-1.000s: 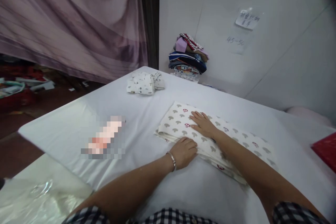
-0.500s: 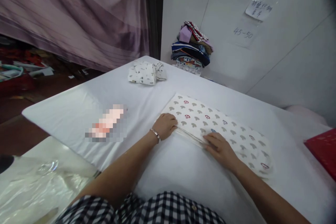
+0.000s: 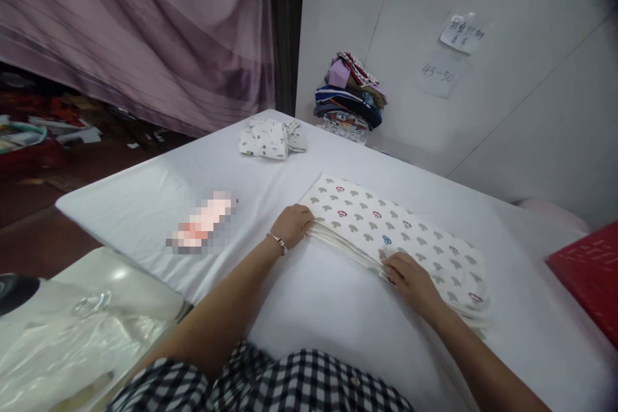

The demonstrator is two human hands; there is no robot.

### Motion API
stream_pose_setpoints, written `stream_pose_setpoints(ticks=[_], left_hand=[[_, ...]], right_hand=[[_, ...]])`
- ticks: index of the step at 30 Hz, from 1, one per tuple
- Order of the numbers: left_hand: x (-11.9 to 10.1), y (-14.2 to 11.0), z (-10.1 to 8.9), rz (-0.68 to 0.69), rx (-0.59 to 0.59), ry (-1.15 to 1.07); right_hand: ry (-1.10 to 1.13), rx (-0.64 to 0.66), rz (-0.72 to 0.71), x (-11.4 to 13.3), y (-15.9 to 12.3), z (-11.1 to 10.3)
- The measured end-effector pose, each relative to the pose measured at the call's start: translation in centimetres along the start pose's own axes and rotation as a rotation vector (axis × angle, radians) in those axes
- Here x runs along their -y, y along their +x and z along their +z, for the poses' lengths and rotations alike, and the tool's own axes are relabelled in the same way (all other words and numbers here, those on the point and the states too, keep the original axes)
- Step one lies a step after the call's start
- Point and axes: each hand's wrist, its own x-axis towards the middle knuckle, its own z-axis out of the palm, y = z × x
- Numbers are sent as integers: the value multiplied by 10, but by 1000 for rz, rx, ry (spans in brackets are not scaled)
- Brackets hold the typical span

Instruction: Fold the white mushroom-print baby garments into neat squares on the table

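Observation:
A white folded cloth [image 3: 415, 241] printed with grey, red and blue mushrooms lies flat in a long strip on the white-covered table. At its near left corner, my left hand [image 3: 292, 225] has its fingers closed over the edge; a silver bracelet circles that wrist. Further right on the near edge, my right hand [image 3: 410, 280] pinches the layers, thumb side toward me. Several layers show along the edge between the hands. The undersides of the fingers are hidden.
A bundled white cloth [image 3: 268, 138] with a small print sits at the table's far corner. A blurred-out object [image 3: 203, 222] lies to the left. A stack of folded fabrics [image 3: 350, 96] stands by the wall. A red box [image 3: 589, 270] is at right, clear plastic [image 3: 91, 347] at lower left.
My left hand moved left and away from me to the cloth's corner. My right hand came off the top surface to the near edge. The cloth's near edge now looks straighter.

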Motion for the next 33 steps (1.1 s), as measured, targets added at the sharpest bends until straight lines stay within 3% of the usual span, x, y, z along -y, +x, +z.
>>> stream_pose_setpoints(ticks=[9, 16, 20, 33], left_hand=[[8, -8, 2, 1, -7, -39], [10, -12, -2, 29, 28, -21], [9, -9, -3, 58, 41, 33], [6, -13, -5, 9, -56, 97]], right_hand=[[-82, 62, -45, 4, -4, 2], [-54, -7, 4, 1, -2, 9], [-105, -9, -45, 3, -2, 9], [-313, -57, -69, 9, 1, 17]])
